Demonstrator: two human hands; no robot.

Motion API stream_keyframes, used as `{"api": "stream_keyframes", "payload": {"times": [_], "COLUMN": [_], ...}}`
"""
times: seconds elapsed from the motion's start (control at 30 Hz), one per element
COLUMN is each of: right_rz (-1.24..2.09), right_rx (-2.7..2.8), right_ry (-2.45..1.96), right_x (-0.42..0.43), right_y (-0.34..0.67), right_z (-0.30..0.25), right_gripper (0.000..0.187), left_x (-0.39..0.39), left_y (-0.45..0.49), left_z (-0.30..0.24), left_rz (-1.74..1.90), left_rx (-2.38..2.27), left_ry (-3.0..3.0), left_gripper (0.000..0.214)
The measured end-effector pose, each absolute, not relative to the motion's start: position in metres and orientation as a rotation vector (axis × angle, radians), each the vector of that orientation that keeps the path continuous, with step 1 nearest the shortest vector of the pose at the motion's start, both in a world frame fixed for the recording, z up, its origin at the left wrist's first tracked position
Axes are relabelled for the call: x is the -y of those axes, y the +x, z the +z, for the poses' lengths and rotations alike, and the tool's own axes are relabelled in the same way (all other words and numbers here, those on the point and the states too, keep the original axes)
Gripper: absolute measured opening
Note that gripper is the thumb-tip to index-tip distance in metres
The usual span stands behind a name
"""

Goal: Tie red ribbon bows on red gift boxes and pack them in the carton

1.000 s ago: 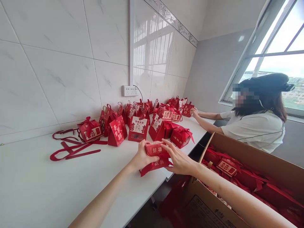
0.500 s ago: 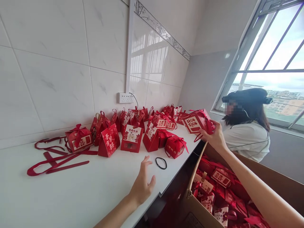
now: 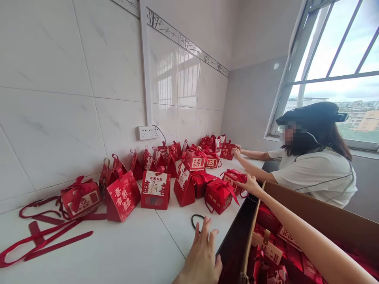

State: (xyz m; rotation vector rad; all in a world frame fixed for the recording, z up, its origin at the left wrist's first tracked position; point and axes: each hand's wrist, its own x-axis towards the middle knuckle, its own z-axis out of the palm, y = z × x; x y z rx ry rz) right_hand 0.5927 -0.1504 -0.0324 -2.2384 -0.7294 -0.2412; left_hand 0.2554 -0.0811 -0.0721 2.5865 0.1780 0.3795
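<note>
The right hand [image 3: 251, 186] has its fingers against the right end of a red ribboned box [image 3: 231, 177], which sits near the table [image 3: 127, 252] edge; whether they grip it, I cannot tell. The left hand [image 3: 204, 252] is empty, its fingers spread just beside a black loop [image 3: 192, 223]. An open carton [image 3: 319, 209] of red boxes stands alongside.
</note>
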Motion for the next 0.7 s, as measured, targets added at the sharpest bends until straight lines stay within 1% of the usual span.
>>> {"api": "stream_keyframes", "payload": {"times": [0.1,0.23,0.53,0.63,0.7], "right_rz": [-0.19,-0.142,-0.001,0.02,0.03], "right_rx": [0.739,0.785,0.885,0.924,0.974], "right_ry": [-2.248,-2.258,-2.256,-2.242,-2.216], "right_x": [0.136,0.115,0.071,0.068,0.073], "right_y": [0.596,0.596,0.589,0.585,0.583], "right_z": [-0.04,-0.041,-0.031,-0.026,-0.022], "right_gripper": [0.056,0.057,0.061,0.065,0.069], "left_x": [0.079,0.078,0.08,0.08,0.079], "left_y": [0.256,0.261,0.262,0.262,0.262], "left_z": [-0.068,-0.067,-0.056,-0.058,-0.063], "left_rz": [0.25,0.107,-0.037,-0.044,-0.004], "left_rx": [-0.22,-0.226,-0.238,-0.232,-0.214], "left_ry": [2.648,2.685,2.743,2.735,2.707], "left_gripper": [0.062,0.067,0.07,0.069,0.063]}}
